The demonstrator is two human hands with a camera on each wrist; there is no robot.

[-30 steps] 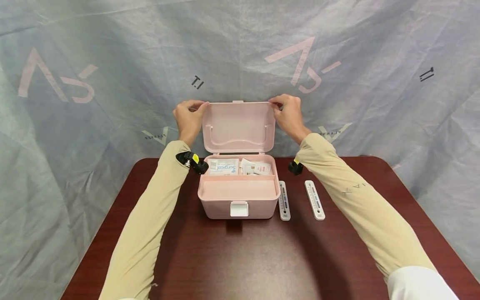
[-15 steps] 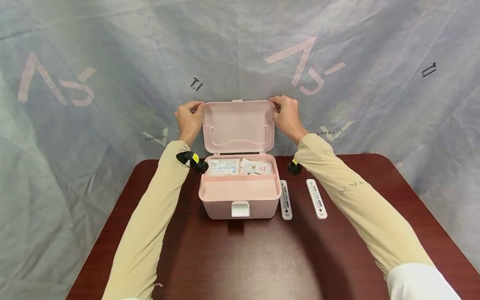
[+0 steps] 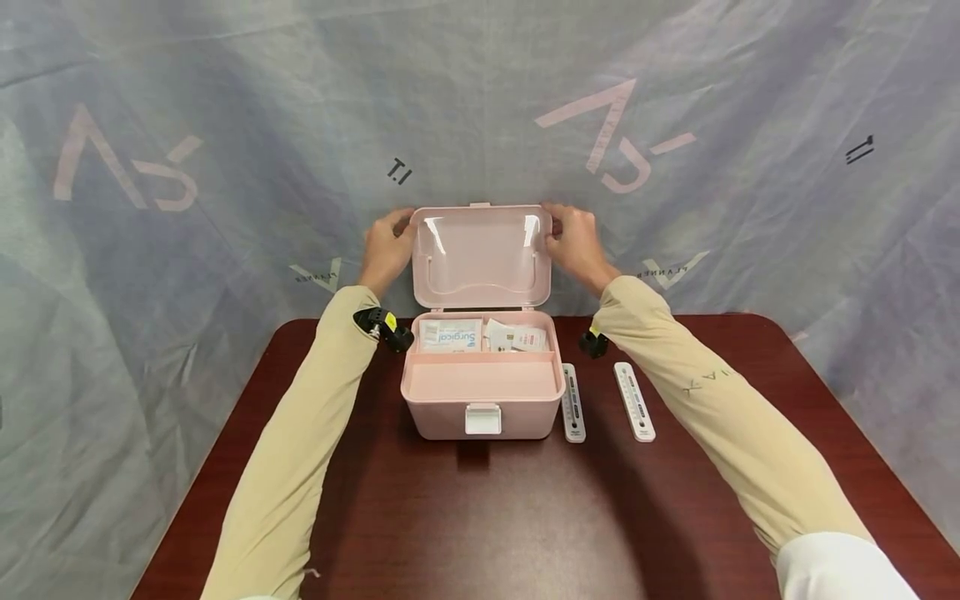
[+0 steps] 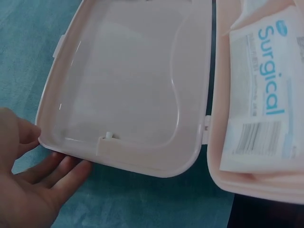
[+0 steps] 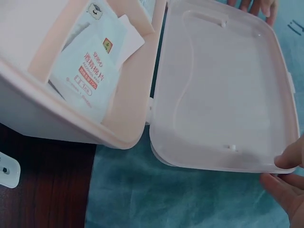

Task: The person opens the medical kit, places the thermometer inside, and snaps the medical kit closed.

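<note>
A pink box (image 3: 442, 421) rests on the dark red-brown counter (image 3: 487, 525), near its far edge, its lid (image 3: 482, 258) raised on the hinges at the back. The person's left grip (image 3: 388, 254) grasps the lid at its upper left corner; the left wrist view shows the thumb side at the rim and the other fingers against the outside of the edge. The right grip (image 3: 577, 242) grasps the upper right corner, its thumb over the inner side and fingers behind. At the front of the box is a white latch (image 3: 483, 421). Inside, one wide compartment (image 3: 483, 379) runs along the front, with two smaller ones behind it: the left holds a white packet (image 3: 452, 336) lettered "Surgical" in blue, the right some small paper sachets (image 5: 88, 71), one printed "alcohol pad" in red. A white thermometer (image 3: 573, 408) lies just beside the right side of the box; whether they touch I cannot tell. A second thermometer (image 3: 634, 402) lies farther right, apart from the first and slightly slanted. Beige sleeves (image 3: 296, 442) cover the forearms, a small black camera (image 3: 385, 327) sits at the left wrist, and a grey printed cloth (image 3: 480, 100) hangs behind the counter.
</note>
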